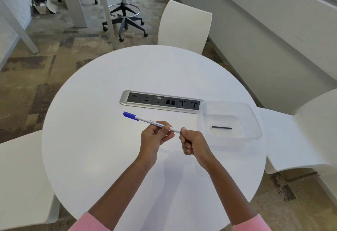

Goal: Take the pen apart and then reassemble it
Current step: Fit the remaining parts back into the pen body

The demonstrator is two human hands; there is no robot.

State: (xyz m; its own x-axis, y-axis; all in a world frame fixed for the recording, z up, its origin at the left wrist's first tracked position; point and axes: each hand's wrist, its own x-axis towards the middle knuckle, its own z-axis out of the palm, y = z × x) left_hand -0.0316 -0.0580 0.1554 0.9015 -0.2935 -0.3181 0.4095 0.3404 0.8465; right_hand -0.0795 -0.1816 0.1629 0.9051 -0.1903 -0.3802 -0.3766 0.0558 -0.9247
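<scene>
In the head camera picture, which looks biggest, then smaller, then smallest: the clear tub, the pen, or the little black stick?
1. Clear tub
2. Pen, long but thin
3. Black stick inside the tub

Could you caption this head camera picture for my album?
Two hands grip a blue-capped pen above a round white table.

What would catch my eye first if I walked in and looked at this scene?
Two bare hands over a round white table: the left hand grips a white pen with a blue cap, the right hand pinches its other end. To their right, a clear plastic tray holds a thin dark rod.
</scene>
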